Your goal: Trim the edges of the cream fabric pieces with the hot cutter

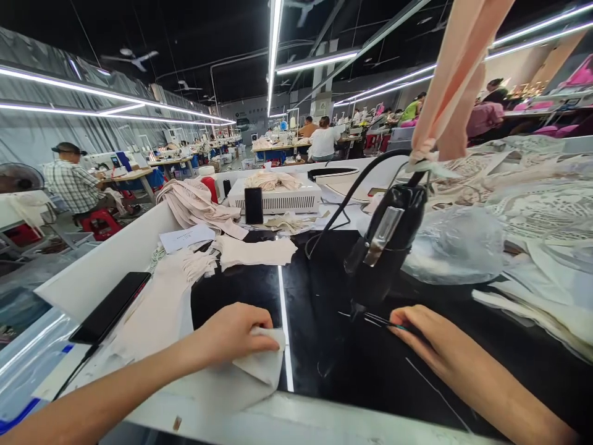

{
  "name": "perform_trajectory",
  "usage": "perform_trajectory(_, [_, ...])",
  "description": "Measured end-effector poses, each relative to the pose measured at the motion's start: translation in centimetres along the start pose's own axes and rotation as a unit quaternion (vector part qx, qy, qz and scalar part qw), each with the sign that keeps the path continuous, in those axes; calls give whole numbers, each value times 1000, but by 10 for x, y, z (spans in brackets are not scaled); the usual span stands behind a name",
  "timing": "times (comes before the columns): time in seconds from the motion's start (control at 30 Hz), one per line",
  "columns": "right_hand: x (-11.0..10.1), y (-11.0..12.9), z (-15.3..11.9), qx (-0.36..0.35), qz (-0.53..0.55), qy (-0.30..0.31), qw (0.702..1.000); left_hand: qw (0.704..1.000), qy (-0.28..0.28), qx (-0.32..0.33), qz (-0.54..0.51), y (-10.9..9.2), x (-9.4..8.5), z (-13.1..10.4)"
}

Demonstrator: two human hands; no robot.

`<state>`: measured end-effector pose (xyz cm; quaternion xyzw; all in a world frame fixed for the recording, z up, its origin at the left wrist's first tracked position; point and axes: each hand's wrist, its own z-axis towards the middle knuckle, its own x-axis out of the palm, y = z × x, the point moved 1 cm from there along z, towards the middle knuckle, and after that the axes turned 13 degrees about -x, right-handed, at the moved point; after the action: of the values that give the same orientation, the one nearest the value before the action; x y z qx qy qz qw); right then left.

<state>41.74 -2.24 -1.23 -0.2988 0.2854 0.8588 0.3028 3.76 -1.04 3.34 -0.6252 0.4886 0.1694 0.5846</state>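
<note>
Taking the black machine head (393,228) as the clock's centre, a dark phone (111,307) lies flat at nine o'clock, near the worktop's (319,284) raised white edge. Between it and the machine, also towards nine, lies a spread pile of pale pieces (160,300); its loose ends could snag or slide if a forearm brushed across them.

At eight o'clock, the left hand (241,334) is nearly closed, thumb and fingers pinching a folded pale cloth (264,368) that lies by the worktop's near edge. A lopsided pinch there might leave the fold creased or let a layer slip.

At five o'clock, the right hand (426,337) is curled almost closed around a slender pointed tool (377,319), its tips just below the machine head. Pushed too far in, those tips could strike the machine's lower end, or scratch the dark surface. Farther along five o'clock, a loose thread (433,386) might cling to the cloth. At three o'clock, a clear plastic bag (456,247) sits near the machine and could crowd the right hand.
</note>
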Motion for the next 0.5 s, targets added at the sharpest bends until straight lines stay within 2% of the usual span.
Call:
perform_trajectory(0.07, [-7,5,-3,8,42,-43,998,997,30,-25,-68,-1,1,0])
perform_trajectory(0.13, [-12,10,-8,54,104,-72,991,990,57,-45,-125,-2,3,0])
perform_trajectory(0.2, [-12,17,-13,115,148,-74,979,982,77,-60,-165,-4,4,0])
perform_trajectory(0.3, [-7,37,-15,112,149,-78,979,973,94,-70,-198,-8,6,-2])
perform_trajectory(0.37, [0,54,-15,98,129,-37,986,964,106,-80,-230,-10,7,-4])
perform_trajectory(0.4, [4,62,-15,107,130,12,986,958,113,-86,-251,-11,8,-4])
perform_trajectory(0.5, [18,85,-13,178,155,116,965,937,126,-103,-308,-11,9,-7])
